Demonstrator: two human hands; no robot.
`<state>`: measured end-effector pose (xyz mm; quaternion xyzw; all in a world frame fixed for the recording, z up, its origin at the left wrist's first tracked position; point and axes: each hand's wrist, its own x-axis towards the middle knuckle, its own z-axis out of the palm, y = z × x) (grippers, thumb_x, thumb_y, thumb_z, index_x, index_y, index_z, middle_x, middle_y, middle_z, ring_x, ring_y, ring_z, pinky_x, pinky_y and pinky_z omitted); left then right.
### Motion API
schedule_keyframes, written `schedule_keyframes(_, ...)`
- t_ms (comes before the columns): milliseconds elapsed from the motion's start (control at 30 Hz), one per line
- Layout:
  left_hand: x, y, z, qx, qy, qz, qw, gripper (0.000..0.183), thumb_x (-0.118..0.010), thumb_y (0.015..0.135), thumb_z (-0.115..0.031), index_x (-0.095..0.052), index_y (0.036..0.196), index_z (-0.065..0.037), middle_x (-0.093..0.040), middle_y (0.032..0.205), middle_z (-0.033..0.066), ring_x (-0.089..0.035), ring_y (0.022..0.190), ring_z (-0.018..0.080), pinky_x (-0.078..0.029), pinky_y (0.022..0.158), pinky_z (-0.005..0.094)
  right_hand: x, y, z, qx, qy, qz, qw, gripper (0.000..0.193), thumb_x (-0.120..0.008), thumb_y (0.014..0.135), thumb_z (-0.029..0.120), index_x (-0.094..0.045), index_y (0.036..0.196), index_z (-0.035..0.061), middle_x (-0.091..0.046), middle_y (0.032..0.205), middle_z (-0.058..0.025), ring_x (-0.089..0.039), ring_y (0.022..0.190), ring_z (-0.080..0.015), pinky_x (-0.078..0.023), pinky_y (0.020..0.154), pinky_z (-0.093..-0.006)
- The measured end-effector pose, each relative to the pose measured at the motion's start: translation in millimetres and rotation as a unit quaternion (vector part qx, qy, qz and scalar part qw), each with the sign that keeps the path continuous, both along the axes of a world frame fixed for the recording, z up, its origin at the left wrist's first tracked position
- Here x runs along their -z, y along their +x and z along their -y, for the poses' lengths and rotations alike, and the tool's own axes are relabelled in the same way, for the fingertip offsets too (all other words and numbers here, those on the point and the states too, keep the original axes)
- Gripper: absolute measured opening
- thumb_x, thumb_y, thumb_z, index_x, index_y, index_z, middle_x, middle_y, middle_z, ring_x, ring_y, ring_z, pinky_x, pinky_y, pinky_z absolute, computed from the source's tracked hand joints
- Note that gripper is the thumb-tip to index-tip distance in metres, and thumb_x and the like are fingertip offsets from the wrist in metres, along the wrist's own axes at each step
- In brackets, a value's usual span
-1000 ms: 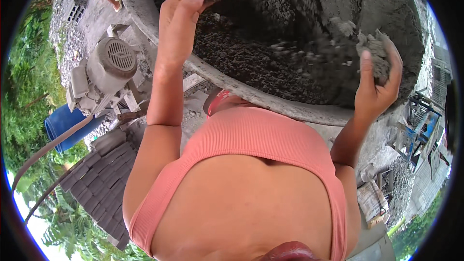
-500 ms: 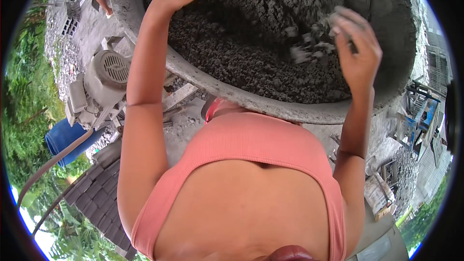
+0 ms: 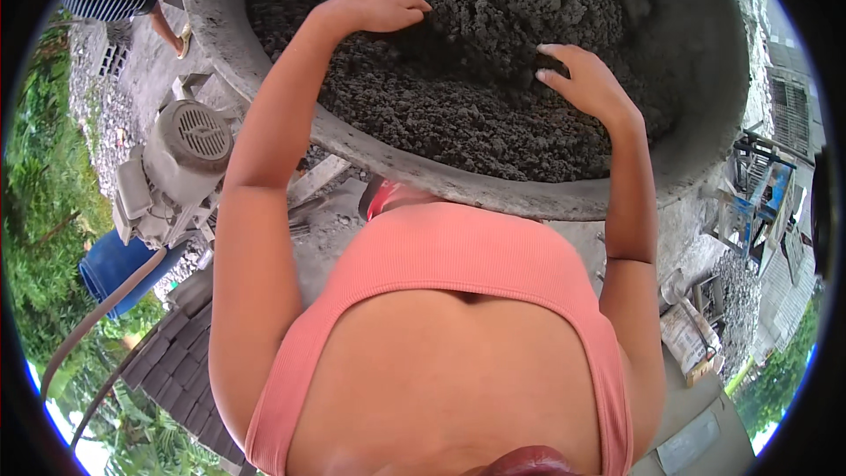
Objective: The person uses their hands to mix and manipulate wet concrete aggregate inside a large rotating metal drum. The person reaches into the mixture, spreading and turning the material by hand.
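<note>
Grey mixer drum (image 3: 220,44), dark damp mortar (image 3: 476,70) inside

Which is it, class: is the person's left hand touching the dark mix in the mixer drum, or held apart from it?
Touching. The head view shows the left hand lying palm down on the dark mix, fingertips pressed into its surface with no gap showing.

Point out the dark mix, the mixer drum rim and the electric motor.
Dark mix (image 3: 493,44), head view, middle of the heap.
Mixer drum rim (image 3: 493,194), head view, near grey lip.
Electric motor (image 3: 176,163), head view, ribbed housing.
</note>
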<state>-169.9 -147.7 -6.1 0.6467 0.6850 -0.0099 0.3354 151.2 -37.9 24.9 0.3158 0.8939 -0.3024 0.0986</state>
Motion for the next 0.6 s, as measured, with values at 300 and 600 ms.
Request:
schedule_keyframes(300,35.6,-79.8,-3.7,-0.004,-0.013,-0.121,0.993,0.039,-0.041,0.097,-0.027,-0.058,0.126,-0.006,-0.052,0.137,0.0123,-0.050,0.125,0.0280,-0.041,0.104,0.0378,29.6,-18.8,1.3,-0.117,-0.051,0.190,0.973,0.051,-0.061,0.091,0.036,-0.054,0.131,0.0051,-0.055,0.131,-0.0186,-0.051,0.122,-0.0346,-0.042,0.101,-0.0446)
schedule_keyframes(600,49.2,-83.6,-15.5,-0.147,-0.145,0.040,0.978,0.043,-0.047,0.097,-0.021,-0.046,0.138,-0.007,-0.046,0.143,0.0091,-0.044,0.130,0.0242,-0.042,0.105,0.0399,67.3,-9.4,-6.2,-0.126,-0.009,0.168,0.978,0.052,-0.060,0.090,0.039,-0.057,0.127,0.0032,-0.059,0.126,-0.0180,-0.054,0.118,-0.0348,-0.045,0.098,-0.0452)
